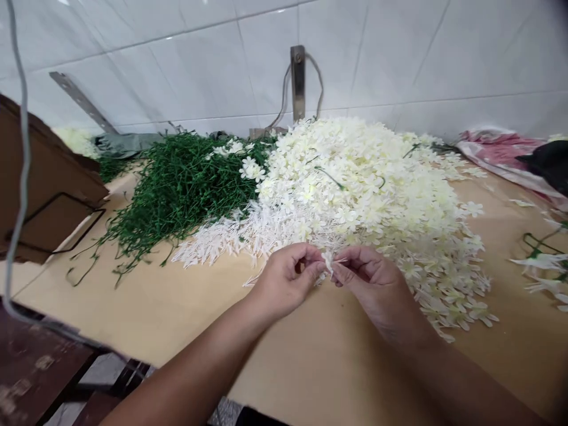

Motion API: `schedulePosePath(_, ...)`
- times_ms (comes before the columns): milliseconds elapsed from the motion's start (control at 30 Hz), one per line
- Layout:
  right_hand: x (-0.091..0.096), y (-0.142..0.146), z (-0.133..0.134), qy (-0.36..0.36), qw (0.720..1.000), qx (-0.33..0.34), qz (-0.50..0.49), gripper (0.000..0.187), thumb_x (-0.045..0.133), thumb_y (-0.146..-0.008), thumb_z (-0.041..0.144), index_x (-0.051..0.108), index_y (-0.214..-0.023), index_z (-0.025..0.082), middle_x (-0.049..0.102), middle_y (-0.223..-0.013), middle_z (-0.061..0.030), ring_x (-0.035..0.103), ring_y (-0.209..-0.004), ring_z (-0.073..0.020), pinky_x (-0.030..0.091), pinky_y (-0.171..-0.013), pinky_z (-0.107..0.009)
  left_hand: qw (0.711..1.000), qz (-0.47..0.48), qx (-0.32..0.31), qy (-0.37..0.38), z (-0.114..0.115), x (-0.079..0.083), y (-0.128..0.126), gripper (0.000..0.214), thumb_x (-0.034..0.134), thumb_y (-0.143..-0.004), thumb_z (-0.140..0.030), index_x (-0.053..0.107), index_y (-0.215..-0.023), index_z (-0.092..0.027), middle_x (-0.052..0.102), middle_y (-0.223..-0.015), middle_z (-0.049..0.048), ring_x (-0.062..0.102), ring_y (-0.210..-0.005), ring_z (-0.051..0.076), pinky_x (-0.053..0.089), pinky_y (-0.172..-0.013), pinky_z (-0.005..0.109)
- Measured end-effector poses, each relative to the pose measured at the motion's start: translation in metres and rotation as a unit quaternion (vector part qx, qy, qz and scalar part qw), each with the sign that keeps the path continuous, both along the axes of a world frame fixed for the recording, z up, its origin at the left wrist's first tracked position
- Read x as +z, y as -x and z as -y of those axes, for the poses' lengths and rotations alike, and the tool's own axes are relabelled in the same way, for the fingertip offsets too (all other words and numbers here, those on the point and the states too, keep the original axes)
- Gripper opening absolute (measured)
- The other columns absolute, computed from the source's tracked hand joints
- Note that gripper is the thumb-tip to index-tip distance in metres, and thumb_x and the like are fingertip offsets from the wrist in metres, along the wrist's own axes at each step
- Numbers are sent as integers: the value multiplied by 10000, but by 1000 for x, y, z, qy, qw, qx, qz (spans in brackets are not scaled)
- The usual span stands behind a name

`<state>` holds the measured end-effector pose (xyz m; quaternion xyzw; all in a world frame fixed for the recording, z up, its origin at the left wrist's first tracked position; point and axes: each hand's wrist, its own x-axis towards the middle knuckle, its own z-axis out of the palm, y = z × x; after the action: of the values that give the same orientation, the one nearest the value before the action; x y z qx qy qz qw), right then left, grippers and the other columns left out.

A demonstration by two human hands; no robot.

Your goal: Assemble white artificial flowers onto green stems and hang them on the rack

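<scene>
Cream-white floret (328,260): held it in narrow fingertip pinches of left hand (284,281) and right hand (377,287), over the blossom heap's near edge, presumably for fine control. Faced the blossom heap (355,154) at one o'clock, white stamens (226,234) and green plastic stems (186,183) at ten, apparently sorted for easy reach.

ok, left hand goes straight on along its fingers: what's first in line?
The small white piece at its fingertips, then almost at once the right hand. They look nearly touching, though the exact gap is hard to judge.
</scene>
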<state>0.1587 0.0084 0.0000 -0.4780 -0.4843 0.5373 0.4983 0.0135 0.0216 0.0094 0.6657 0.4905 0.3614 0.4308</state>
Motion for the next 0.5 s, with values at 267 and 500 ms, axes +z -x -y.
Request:
schedulePosePath(267,3,-7,2,5,999,5,32,233,697,-624,369,568,-677,182,563,-555,16,532,-521,-108,437,-499,-224,984,-141,-32,-102,7,9,20,141,466,-807,-222,598,-786,-173,617,-765,26,542,-727,133,408,-672,260)
schedulePosePath(500,1,-15,-1,39,999,-19,22,253,710,-604,391,565,-657,191,609,-566,-6,557,-517,-125,450,-473,-234,931,-348,31,-104,15,8,49,122,515,-780,-235,613,-839,-192,607,-860,58,529,-827,200,398,-755,359)
